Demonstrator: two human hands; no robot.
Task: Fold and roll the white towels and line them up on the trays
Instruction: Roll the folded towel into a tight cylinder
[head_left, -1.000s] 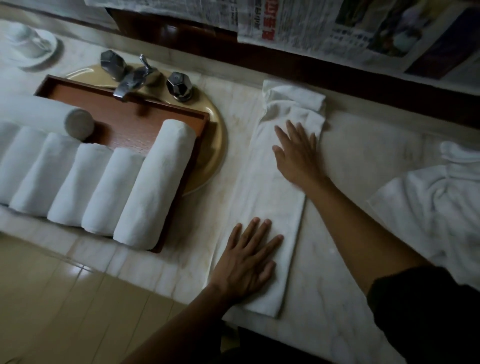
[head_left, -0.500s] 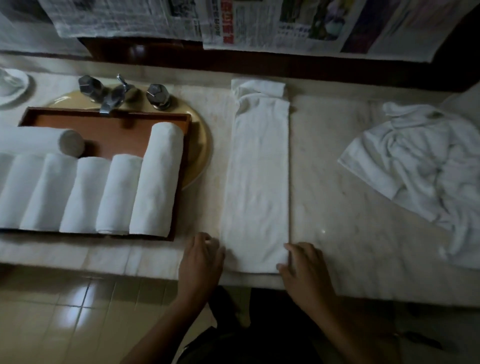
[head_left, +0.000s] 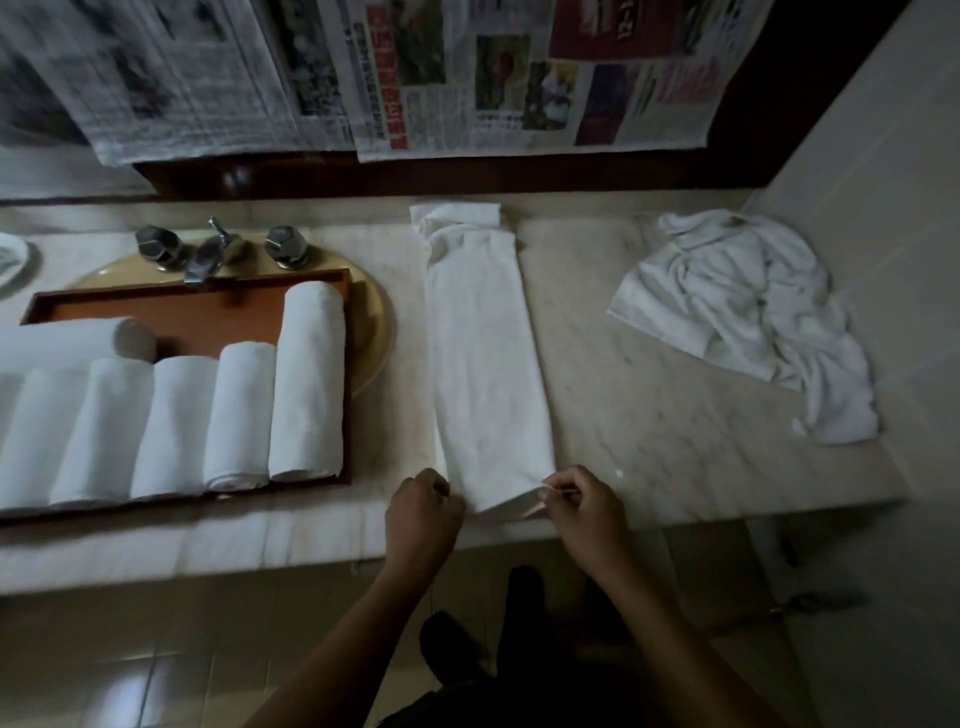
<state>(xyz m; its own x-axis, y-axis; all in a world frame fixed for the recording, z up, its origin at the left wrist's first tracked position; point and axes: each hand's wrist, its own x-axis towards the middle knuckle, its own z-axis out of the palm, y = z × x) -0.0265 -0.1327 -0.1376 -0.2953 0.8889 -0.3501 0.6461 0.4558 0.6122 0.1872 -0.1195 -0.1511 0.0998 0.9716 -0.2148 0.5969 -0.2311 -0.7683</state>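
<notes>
In the head view, a folded towel (head_left: 483, 364) lies on the counter (head_left: 649, 415) just right of the tray (head_left: 187, 312). It is a long narrow strip running away from the person, with its far end bunched beyond the tray's far edge. Lying lengthwise this way, its short near end faces the person, probably so that rolling can start there.

Both hands are at that near end, a little nearer the person than the tray's front rim. The right hand (head_left: 582, 501) pinches the right corner between thumb and fingertips and lifts it slightly off the counter. The left hand (head_left: 423, 512) has its fingers curled at the left corner and appears to grip the edge. Holding both corners should keep the edge straight for the first turn of the roll.

On the tray, rolled towels (head_left: 306, 379) lie side by side in a row, touching, and one more roll (head_left: 72, 338) lies crosswise behind them. The tray sits over the basin (head_left: 371, 322), with the tap (head_left: 208, 254) at its far side, so it stays within easy reach. Well to the right of the tray, past the strip, a heap of unfolded towels (head_left: 743, 312) awaits folding. Newspaper (head_left: 467, 78) hangs on the wall beyond the tray.
</notes>
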